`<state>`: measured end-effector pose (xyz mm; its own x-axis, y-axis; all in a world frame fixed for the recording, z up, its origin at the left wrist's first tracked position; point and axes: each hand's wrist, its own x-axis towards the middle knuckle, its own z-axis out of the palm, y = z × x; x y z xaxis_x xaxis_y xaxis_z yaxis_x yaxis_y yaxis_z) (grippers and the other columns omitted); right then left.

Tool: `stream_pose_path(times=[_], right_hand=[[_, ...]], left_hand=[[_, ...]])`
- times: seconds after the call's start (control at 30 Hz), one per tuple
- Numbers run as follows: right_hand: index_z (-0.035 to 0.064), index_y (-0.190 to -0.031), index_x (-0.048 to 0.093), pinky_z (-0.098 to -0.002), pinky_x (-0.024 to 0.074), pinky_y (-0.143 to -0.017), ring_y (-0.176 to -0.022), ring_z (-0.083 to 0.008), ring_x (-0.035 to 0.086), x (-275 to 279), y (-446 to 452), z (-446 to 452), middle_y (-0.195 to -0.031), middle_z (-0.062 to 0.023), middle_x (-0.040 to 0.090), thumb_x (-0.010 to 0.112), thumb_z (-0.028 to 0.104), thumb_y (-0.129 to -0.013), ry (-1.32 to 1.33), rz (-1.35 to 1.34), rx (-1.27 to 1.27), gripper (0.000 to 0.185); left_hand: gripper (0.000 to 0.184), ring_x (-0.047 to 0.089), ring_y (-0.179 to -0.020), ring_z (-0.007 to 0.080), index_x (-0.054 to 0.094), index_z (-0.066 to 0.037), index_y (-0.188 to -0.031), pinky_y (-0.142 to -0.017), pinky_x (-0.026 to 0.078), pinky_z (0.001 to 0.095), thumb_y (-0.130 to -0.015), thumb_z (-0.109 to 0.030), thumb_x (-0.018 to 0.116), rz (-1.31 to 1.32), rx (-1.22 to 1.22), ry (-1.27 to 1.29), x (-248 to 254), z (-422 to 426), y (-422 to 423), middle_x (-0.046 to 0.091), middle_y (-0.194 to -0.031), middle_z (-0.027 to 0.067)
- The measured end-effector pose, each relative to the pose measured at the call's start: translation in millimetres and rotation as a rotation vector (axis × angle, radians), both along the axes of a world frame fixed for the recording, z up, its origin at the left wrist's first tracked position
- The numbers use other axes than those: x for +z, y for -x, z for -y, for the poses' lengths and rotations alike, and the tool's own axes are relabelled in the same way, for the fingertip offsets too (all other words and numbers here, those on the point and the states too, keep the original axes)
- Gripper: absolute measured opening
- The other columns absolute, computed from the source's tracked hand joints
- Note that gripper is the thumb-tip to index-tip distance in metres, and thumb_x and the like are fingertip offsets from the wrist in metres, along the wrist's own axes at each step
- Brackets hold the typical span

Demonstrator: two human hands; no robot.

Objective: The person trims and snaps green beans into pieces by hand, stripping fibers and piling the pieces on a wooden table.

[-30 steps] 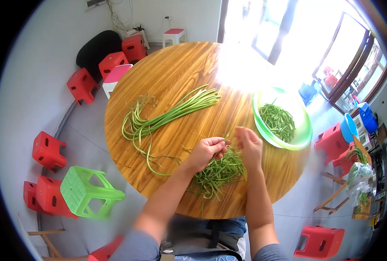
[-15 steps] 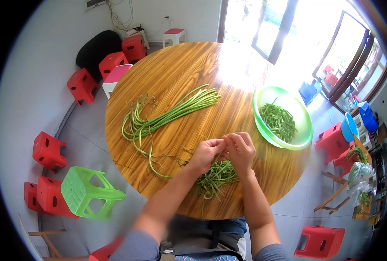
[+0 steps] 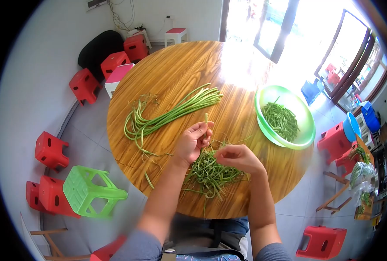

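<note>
My left hand (image 3: 195, 141) is closed around a green stem (image 3: 206, 118), whose pale tip sticks up past the fingers. To its right, my right hand (image 3: 240, 158) hovers with fingers curled and pinched together; what they may hold is too small to make out. Below both hands lies a tangled heap of thin green strands and scraps (image 3: 213, 174). A bundle of long green stems (image 3: 176, 112), resembling garlic scapes, stretches across the table beyond my left hand. Short cut green pieces (image 3: 280, 121) fill part of a light green basin (image 3: 307, 126) to the right.
The round wooden table (image 3: 158, 65) has stray strands and a loose stem piece (image 3: 149, 180) near its left edge. A green stool (image 3: 89, 191) and several red stools (image 3: 52, 150) stand on the left. Another red stool (image 3: 322, 242) is at lower right.
My hands were together over the heap and have moved apart. The left hand now holds a stem upright; the right has dropped lower. The long stem trailing toward the left hand no longer shows there.
</note>
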<state>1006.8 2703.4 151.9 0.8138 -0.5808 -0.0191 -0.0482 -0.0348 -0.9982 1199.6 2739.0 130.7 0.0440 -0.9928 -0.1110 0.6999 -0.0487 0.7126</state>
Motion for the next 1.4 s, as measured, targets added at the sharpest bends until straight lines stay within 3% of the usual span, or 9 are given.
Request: stream_pose_path(times=[0.1,0.2,0.4,0.5,0.6,0.73,0.83,1.13,1.4], right_hand=[[-0.0009,-0.086,0.064,-0.0205,0.0432,-0.056,-0.066,-0.0036,0.054,9.4,-1.7,1.6,-0.071,0.0017,0.060,0.067,0.013,-0.081,0.090,-0.359,-0.112,0.015],[0.0011,-0.085,0.065,-0.0196,0.0374,-0.050,-0.056,-0.0018,0.046,-10.3,-5.0,3.8,-0.062,0.0023,0.056,0.067,0.015,-0.081,0.206,-0.068,-0.308,0.014],[-0.0001,-0.082,0.064,-0.0194,0.0355,-0.049,-0.054,-0.0019,0.043,-6.8,-1.2,6.3,-0.060,0.0036,0.052,0.067,0.014,-0.082,0.216,-0.230,-0.367,0.014],[0.0006,-0.087,0.064,-0.0185,0.0331,-0.047,-0.054,-0.0016,0.042,-14.5,-13.9,2.3,-0.057,0.0055,0.048,0.066,0.013,-0.082,0.181,0.182,-0.495,0.013],[0.0018,-0.095,0.062,-0.0176,0.0345,-0.048,-0.057,-0.0009,0.044,-15.9,-2.3,10.6,-0.067,0.0046,0.051,0.067,0.010,-0.082,0.183,-0.113,-0.451,0.016],[0.0025,-0.104,0.061,-0.0185,0.0403,-0.054,-0.064,-0.0024,0.049,-14.6,-6.2,10.1,-0.074,0.0028,0.052,0.065,0.011,-0.083,0.166,0.097,-0.585,0.023],[0.0007,-0.105,0.061,-0.0202,0.0427,-0.057,-0.066,-0.0041,0.050,-6.2,-13.5,5.0,-0.074,0.0027,0.053,0.065,0.012,-0.084,0.041,0.271,-0.592,0.024],[0.0003,-0.096,0.063,-0.0178,0.0391,-0.055,-0.064,-0.0028,0.048,-17.3,-9.4,9.8,-0.075,0.0031,0.058,0.063,0.012,-0.085,-0.029,0.251,-0.621,0.016],[0.0017,-0.093,0.062,-0.0171,0.0365,-0.052,-0.062,-0.0019,0.047,-18.2,-11.8,11.0,-0.078,0.0002,0.063,0.062,0.011,-0.086,-0.030,0.336,-0.664,0.011]], left_hand=[[0.020,0.048,-0.059,0.0071,0.058,0.000,-0.103,-0.053,0.039,0.0201,-0.090,-0.014,0.053,0.155,0.012,-0.012,4.9,-3.5,14.8,0.058,-0.076,0.0018],[0.020,0.047,-0.062,0.0082,0.057,0.001,-0.104,-0.057,0.039,0.0207,-0.091,-0.014,0.051,0.291,-0.048,-0.021,9.7,-6.9,20.7,0.056,-0.078,0.0026],[0.019,0.042,-0.051,0.0033,0.059,0.001,-0.100,-0.045,0.032,0.0161,-0.090,-0.014,0.053,0.311,-0.016,0.000,0.5,-3.5,23.5,0.057,-0.072,0.0010],[0.017,0.040,-0.049,0.0023,0.059,0.000,-0.098,-0.043,0.030,0.0157,-0.090,-0.014,0.053,0.294,0.002,-0.016,-1.7,-2.5,23.4,0.057,-0.070,0.0004],[0.016,0.039,-0.049,0.0022,0.060,0.000,-0.095,-0.043,0.030,0.0157,-0.090,-0.014,0.053,0.304,0.011,-0.021,-2.1,-2.8,24.9,0.057,-0.069,0.0003],[0.020,0.038,-0.054,0.0045,0.058,-0.001,-0.097,-0.050,0.030,0.0173,-0.093,-0.018,0.049,0.395,-0.043,-0.028,1.3,-5.0,23.7,0.053,-0.070,-0.0016],[0.017,0.039,-0.049,0.0025,0.062,-0.001,-0.090,-0.043,0.030,0.0165,-0.090,-0.015,0.053,0.371,-0.090,-0.042,3.0,-5.6,29.4,0.056,-0.067,-0.0003],[0.025,0.049,-0.062,0.0065,0.061,0.001,-0.101,-0.057,0.040,0.0197,-0.093,-0.019,0.049,0.529,-0.183,0.024,-2.5,-7.0,38.4,0.058,-0.076,0.0005],[0.021,0.050,-0.058,0.0058,0.064,0.001,-0.094,-0.053,0.040,0.0197,-0.090,-0.016,0.052,0.585,-0.182,0.018,-3.4,-7.1,39.6,0.061,-0.074,0.0024]])
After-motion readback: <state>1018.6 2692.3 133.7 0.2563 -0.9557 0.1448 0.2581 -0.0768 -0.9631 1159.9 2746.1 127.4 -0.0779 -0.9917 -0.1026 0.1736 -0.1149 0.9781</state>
